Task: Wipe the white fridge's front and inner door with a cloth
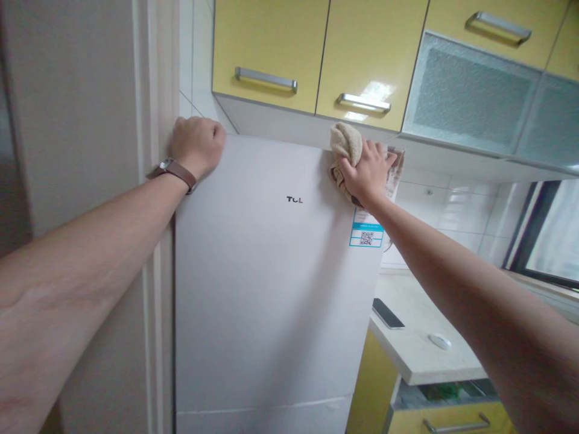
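Note:
A white refrigerator (253,289) with a TCL logo stands in front of me. At its upper right corner my right hand (368,169) holds a bunched beige-and-brown cloth (346,141) against the door, with part of the cloth spread out beyond the fingers. The hand covers the middle of the cloth. Just below it is a blue-and-white label (366,235) with a QR code. My left hand (199,144), closed in a fist, rests at the upper left corner of the refrigerator. A brown-strapped watch (174,172) is on that wrist.
Yellow wall cabinets (271,42) with metal handles hang just above the refrigerator. A door frame (158,271) stands close on the left. To the right, a white counter (434,313) carries a dark phone-like slab (388,313) and a small white oval object (439,342). A window (552,229) is behind.

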`<move>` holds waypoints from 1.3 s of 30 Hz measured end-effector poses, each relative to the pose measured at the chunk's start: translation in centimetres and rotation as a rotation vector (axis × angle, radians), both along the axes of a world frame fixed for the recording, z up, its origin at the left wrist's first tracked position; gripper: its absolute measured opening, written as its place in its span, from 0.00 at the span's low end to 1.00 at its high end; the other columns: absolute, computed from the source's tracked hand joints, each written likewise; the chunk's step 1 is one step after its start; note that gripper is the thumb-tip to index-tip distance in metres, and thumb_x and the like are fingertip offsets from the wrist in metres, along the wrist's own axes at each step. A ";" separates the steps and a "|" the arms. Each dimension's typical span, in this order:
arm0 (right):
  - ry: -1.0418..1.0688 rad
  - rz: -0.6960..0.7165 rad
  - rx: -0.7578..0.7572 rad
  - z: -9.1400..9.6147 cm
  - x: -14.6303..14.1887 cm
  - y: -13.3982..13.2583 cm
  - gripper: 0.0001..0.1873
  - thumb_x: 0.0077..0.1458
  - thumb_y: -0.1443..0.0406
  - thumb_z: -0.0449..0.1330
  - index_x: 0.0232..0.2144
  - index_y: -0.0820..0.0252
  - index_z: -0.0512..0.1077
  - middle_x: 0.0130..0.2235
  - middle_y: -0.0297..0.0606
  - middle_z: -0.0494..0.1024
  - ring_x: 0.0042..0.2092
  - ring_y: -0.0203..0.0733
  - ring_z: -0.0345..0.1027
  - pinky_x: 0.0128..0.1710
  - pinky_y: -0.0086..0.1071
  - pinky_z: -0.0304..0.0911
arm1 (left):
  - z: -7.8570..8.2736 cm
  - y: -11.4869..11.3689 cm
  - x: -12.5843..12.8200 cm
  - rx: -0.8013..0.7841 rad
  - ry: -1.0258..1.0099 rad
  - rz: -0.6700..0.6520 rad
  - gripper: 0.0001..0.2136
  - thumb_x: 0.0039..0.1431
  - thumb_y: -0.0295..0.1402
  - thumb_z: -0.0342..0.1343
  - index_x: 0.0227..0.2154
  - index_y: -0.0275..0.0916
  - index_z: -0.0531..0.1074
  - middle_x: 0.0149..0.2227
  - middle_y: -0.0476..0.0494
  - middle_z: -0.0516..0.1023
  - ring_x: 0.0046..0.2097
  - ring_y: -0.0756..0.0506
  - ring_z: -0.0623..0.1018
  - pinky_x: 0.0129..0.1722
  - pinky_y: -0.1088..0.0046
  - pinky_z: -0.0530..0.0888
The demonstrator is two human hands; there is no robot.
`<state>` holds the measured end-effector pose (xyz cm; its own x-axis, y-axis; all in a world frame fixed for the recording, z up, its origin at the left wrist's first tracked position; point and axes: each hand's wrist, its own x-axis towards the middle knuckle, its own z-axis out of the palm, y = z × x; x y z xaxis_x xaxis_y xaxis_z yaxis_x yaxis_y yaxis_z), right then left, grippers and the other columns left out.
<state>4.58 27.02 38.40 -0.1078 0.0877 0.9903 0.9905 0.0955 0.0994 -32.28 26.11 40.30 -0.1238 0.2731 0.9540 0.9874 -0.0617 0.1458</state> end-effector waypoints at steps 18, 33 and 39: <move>0.002 -0.009 0.065 -0.4 0.3 1.0 0.30 0.68 0.49 0.41 0.60 0.57 0.66 0.55 0.53 0.71 0.57 0.63 0.59 0.56 0.61 0.51 | 0.1 -0.2 0.1 -0.007 0.012 0.018 0.23 0.68 0.34 0.37 0.43 0.33 0.79 0.47 0.30 0.81 0.51 0.37 0.76 0.57 0.55 0.64; 0.037 0.003 0.044 -0.7 0.1 0.6 0.31 0.67 0.50 0.41 0.62 0.59 0.64 0.56 0.53 0.69 0.59 0.65 0.56 0.56 0.61 0.50 | -0.3 0.1 0.2 0.005 0.000 0.017 0.26 0.71 0.35 0.34 0.47 0.28 0.78 0.48 0.31 0.79 0.57 0.35 0.75 0.59 0.57 0.61; 0.026 0.034 0.088 -1.5 0.0 0.8 0.30 0.67 0.50 0.41 0.62 0.55 0.65 0.57 0.52 0.69 0.58 0.64 0.57 0.56 0.62 0.51 | -0.1 -0.3 0.1 0.006 -0.008 -0.015 0.24 0.69 0.35 0.36 0.43 0.31 0.79 0.48 0.27 0.80 0.52 0.34 0.76 0.58 0.52 0.63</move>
